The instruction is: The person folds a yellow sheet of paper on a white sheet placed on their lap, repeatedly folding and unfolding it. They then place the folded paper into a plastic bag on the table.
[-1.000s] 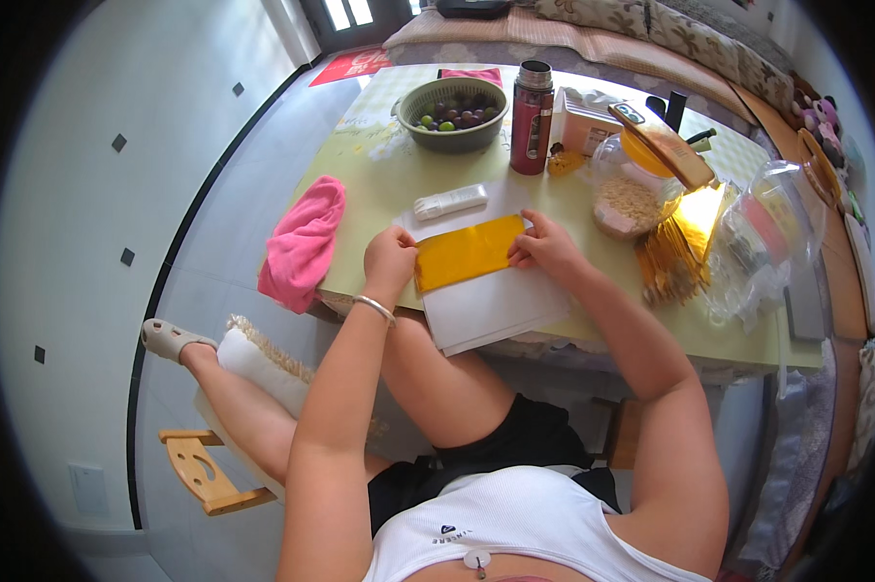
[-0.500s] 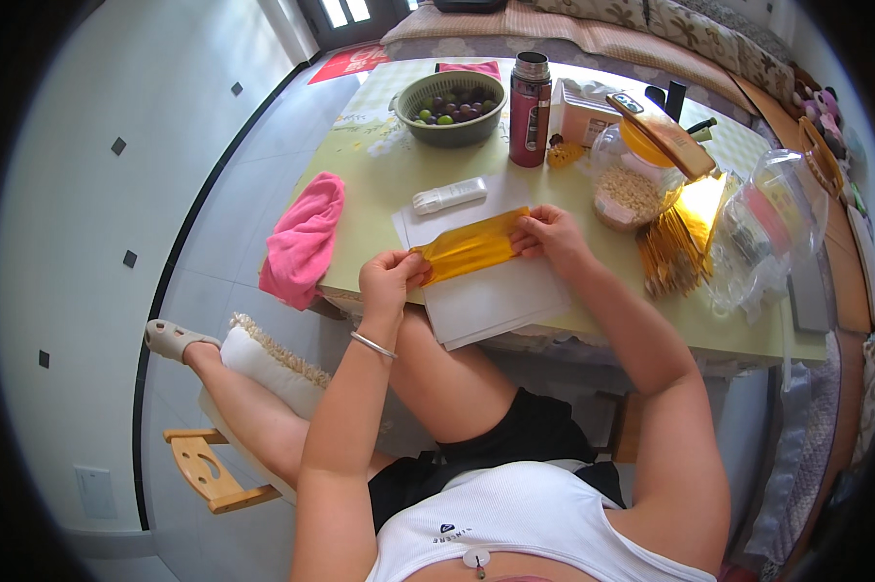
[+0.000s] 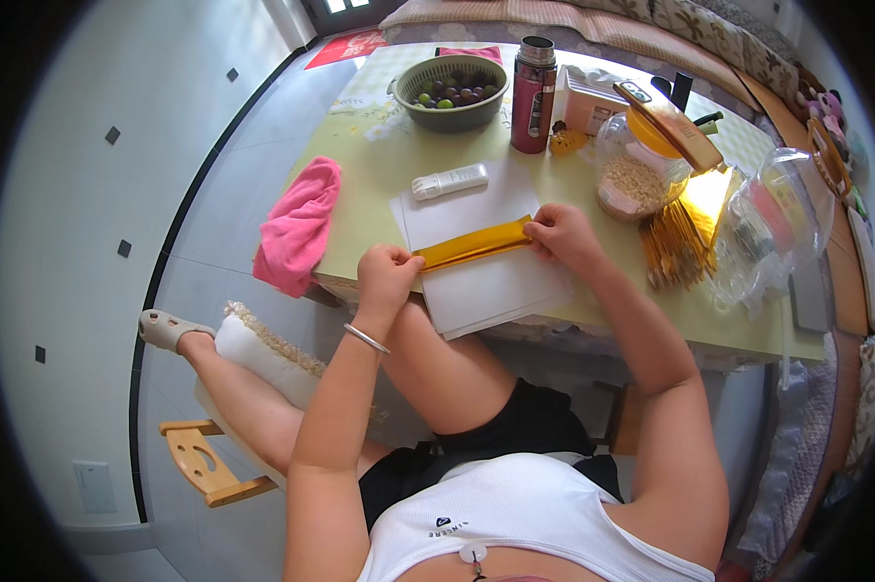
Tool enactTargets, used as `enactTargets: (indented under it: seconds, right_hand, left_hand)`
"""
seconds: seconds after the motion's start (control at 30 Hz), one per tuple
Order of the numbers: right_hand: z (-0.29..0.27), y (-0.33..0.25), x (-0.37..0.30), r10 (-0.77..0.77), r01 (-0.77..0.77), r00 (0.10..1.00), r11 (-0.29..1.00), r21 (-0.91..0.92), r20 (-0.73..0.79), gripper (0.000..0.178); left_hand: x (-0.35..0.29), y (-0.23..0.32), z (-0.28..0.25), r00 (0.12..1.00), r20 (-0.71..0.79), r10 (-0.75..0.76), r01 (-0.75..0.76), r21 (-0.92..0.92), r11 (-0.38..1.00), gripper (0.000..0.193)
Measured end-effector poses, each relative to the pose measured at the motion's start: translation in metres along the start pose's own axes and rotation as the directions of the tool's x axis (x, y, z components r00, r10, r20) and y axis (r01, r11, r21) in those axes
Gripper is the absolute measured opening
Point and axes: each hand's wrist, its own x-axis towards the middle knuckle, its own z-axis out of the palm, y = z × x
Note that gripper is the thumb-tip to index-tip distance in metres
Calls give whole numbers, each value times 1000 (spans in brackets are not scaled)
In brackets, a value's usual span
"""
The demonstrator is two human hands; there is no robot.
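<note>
A strip of shiny gold paper (image 3: 474, 244) is stretched between my two hands, over white sheets (image 3: 491, 291) at the table's near edge. My left hand (image 3: 387, 276) pinches its left end, and my right hand (image 3: 562, 236) pinches the right end between thumb and fingers. The strip looks narrow and folded lengthwise. On the far part of the sheets lies a white tube-shaped item (image 3: 450, 181). To the right of my right hand, a stack of folded gold paper pieces (image 3: 677, 241) lies on the table.
A green basket of grapes (image 3: 449, 92), a maroon thermos (image 3: 534, 95) and a tissue box (image 3: 593, 100) stand at the back. Right of them is a clear jar (image 3: 631, 179) of pale grains, with a phone (image 3: 668, 126) on top. Pink cloth (image 3: 300, 228) hangs over the left edge; a clear plastic bag (image 3: 772, 228) lies right.
The gold paper has gone from a wider sheet to a narrower folded strip. Both hands keep their pinch on its ends. The whole view has shifted slightly.
</note>
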Motion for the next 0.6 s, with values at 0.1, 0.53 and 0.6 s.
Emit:
enactTargets:
  seconds: [0.1,0.53,0.6]
  right_hand:
    - [-1,5,1,-40,36,999,991,-127,-28,17]
    - [1,6,-3,-176,147,983,917,-370,-46,19]
    - [0,7,-4,-198,161,979,905,-395,-56,19]
  left_hand:
    - [-2,11,0,999,-7,38,-38,50,998,21]
    - [1,8,0,986,46,163,-169,295,941,20]
    - [-4,24,2,984,70,166,-180,378,908,26]
